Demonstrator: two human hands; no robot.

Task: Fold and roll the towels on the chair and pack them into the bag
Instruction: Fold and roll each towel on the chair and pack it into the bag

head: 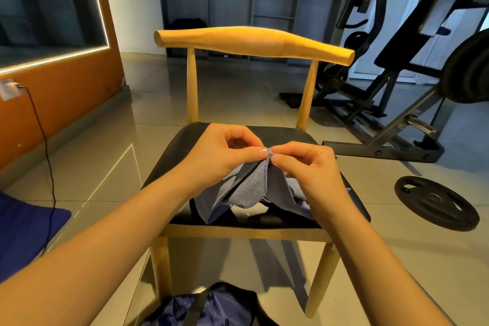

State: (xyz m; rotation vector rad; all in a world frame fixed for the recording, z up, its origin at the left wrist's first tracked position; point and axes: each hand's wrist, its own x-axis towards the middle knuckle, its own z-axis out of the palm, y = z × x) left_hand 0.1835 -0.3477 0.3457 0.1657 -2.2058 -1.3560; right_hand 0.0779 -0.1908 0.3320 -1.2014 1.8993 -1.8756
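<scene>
Towel point(246, 188), grey-blue, held up over the chair point(254, 42) seat, its lower end draped on the front half of the black seat. Far left: blue mat point(23, 233) on the floor, black cable point(47, 153) running down by the orange wall. Bag point(211, 307), dark blue, sits on the floor below the chair's front edge, nearest the person and well below the towel. Left hand point(222, 153) pinches the towel's top edge between thumb and forefinger, other fingers loosely curled. Right hand point(304, 164) pinches the same edge just beside it, thumbs almost touching, so two edge points look brought together at one spot. The towel hangs from that pinch down and toward the person, folds falling to either side, long axis roughly back-to-front over the seat. Both hands are equally near. Likely an early fold; laying it flat would need both hands lowering together onto the seat. Right: weight plate point(436, 204) on the floor.
</scene>
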